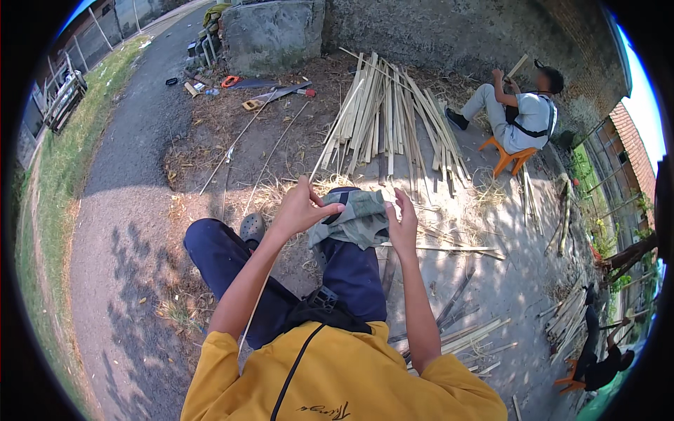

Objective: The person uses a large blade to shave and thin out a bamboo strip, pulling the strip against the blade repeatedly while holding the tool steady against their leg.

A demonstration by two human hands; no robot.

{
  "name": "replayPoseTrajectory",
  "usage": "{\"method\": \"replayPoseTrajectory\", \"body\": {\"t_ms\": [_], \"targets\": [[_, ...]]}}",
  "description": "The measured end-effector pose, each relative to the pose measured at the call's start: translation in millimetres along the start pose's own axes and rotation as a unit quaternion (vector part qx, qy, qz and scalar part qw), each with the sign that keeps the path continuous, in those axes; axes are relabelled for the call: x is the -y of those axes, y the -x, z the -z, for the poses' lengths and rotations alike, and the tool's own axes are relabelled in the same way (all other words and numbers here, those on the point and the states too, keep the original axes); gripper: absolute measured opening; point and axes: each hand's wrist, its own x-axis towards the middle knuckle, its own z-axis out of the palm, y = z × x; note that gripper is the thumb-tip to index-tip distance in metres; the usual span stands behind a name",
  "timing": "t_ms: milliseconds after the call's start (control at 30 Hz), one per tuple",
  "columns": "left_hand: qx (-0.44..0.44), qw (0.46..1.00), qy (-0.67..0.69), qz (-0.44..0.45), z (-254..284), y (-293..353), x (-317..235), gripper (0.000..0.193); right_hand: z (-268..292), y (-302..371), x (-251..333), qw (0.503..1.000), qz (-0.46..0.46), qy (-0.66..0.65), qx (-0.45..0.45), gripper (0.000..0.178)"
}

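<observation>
While the cloth [354, 217] is lying on the knee, the left hand [300, 209] is pinching a thin strip [247, 324]; the right hand [403, 226] is hovering with its grip wide

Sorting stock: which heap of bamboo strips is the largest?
The fanned pile of bamboo strips straight ahead, beside the seated person; the strips at right are fewer, scattered.

open: bare ground [210, 168] left | blocked: bamboo strip pile [382, 112] ahead

I'm sitting with my left hand [300, 209] pinching a thin bamboo strip [270, 156] over the grey-green cloth [354, 221] on my knee, my right hand [403, 223] touching the cloth's edge. Bamboo slat pile [382, 116] is lying ahead; another person [516, 112] is sitting on an orange stool [511, 158].
</observation>
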Motion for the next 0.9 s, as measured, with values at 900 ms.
{"method": "replayPoseTrajectory", "body": {"t_ms": [900], "targets": [[0.072, 0.991, 0.062, 0.099, 26, 8, 4, 0.039, -30, -26, 72, 0.988, 0.145, 0.053, -0.020, 0.050]]}}
